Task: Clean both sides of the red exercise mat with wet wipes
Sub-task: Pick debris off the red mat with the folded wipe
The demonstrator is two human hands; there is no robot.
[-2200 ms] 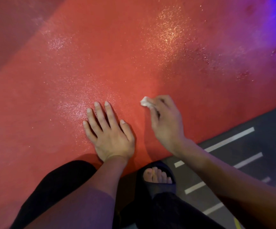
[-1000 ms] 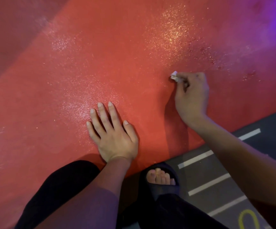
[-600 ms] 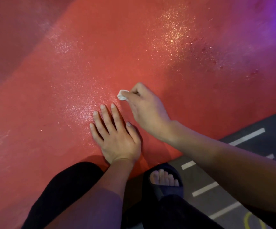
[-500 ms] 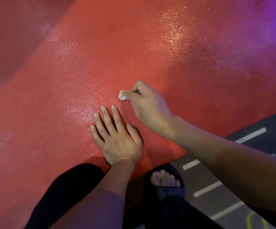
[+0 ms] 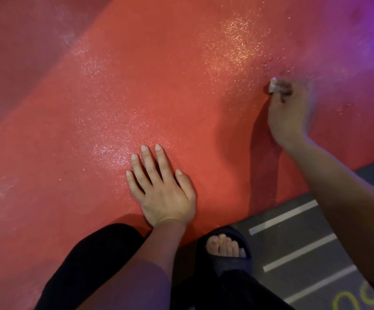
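The red exercise mat (image 5: 136, 90) fills most of the view, its surface glistening wet in patches. My left hand (image 5: 161, 186) lies flat on the mat near its front edge, fingers straight and spread. My right hand (image 5: 289, 113) is further out to the right, its fingers curled round a small crumpled white wet wipe (image 5: 272, 85) that it presses on the mat. Only a bit of the wipe pokes out past the fingers.
Dark grey floor (image 5: 293, 238) with white stripes and yellow markings lies at the lower right, past the mat's edge. My foot in a dark slide sandal (image 5: 226, 249) stands at that edge, and my black-trousered knee (image 5: 92, 253) rests on the mat. Darker stains (image 5: 277, 63) lie beyond the wipe.
My right hand has swept the wipe from just above my left hand out to the right and away from me. My left hand has stayed flat in place.
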